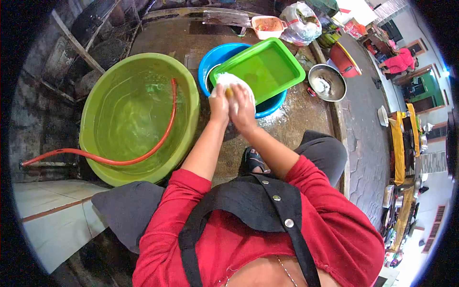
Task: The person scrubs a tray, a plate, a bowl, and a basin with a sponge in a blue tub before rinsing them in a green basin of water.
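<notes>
Over the near edge of a green rectangular basin point(260, 71), both my hands are on a white plate point(239, 81) with foam on it. My left hand point(219, 106) is closed at the plate's near left side. Close beside it, my right hand point(243, 111) presses on the plate's face, its fingers slightly blurred. A small yellowish sponge point(229, 92) shows between the hands, against the right fingers. The green basin holds water and rests tilted on a round blue tub point(206, 64).
To the left stands a large olive-green tub point(91, 119) of water with an orange hose point(165, 136) in it. A metal bowl point(338, 86), a red bucket point(351, 67), a plastic bag point(303, 26) and a pink container point(267, 26) lie beyond. A person point(399, 61) is far right.
</notes>
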Tool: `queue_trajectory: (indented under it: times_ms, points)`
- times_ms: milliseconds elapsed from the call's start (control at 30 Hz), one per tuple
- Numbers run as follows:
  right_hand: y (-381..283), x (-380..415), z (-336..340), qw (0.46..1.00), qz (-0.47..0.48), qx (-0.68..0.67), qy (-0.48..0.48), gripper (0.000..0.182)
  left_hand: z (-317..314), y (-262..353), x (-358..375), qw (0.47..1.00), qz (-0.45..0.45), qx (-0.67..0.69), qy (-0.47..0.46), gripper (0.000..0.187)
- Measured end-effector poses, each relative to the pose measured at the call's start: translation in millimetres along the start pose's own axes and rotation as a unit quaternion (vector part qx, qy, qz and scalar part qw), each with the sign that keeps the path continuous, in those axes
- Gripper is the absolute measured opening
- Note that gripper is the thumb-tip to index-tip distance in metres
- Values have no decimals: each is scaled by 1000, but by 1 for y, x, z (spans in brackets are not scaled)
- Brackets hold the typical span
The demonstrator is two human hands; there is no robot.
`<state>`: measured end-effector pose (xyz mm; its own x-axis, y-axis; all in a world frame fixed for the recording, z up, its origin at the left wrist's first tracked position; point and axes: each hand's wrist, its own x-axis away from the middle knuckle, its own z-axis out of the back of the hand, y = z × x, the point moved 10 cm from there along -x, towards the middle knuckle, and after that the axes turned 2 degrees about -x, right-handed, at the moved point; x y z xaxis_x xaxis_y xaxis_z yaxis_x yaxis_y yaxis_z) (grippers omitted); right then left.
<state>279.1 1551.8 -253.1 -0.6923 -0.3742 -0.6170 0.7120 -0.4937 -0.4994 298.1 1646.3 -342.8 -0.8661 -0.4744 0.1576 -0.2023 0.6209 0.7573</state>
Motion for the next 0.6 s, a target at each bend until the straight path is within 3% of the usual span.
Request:
queue_trajectory:
  times_ms: [67,100,133,167,233,267,333,367,400,433,467,500,567,600]
  points:
    - [32,-17,15,988,-120,-82,52,39,-30,24,19,972,-109,-204,-46,30]
    - [58,-18,17,988,-110,-74,83,39,-41,22,22,950,-189,-236,-75,27]
    - [114,-12,-3,937,-278,-207,42,39,-59,23,30,908,-243,-315,-127,18]
    - [122,-15,-5,877,-365,-313,-17,40,-73,25,42,862,-262,-406,-153,15]
    - [121,1,-13,700,-495,-500,-122,46,-102,28,66,766,-320,-523,-192,10]
    - [102,2,2,671,-513,-517,-140,40,-103,28,70,765,-320,-523,-196,10]
    - [103,8,20,662,-495,-522,-211,39,-120,22,85,684,-370,-581,-241,16]
    - [113,13,23,670,-486,-513,-228,41,-125,8,86,626,-314,-651,-291,21]
    - [133,15,30,683,-473,-502,-239,42,-132,4,96,589,-413,-625,-302,35]
    - [147,19,40,681,-501,-487,-218,39,-143,3,99,589,-399,-618,-334,41]
    - [156,3,56,839,-324,-316,-302,28,-151,2,105,590,-413,-603,-341,45]
    - [184,3,60,851,-306,-273,-328,18,-157,3,108,590,-395,-611,-351,48]
    - [186,-26,103,906,-139,-322,-236,19,-162,-4,109,551,-340,-660,-380,50]
    - [192,-26,126,862,-294,-362,-198,21,-161,-3,108,545,-305,-670,-402,48]
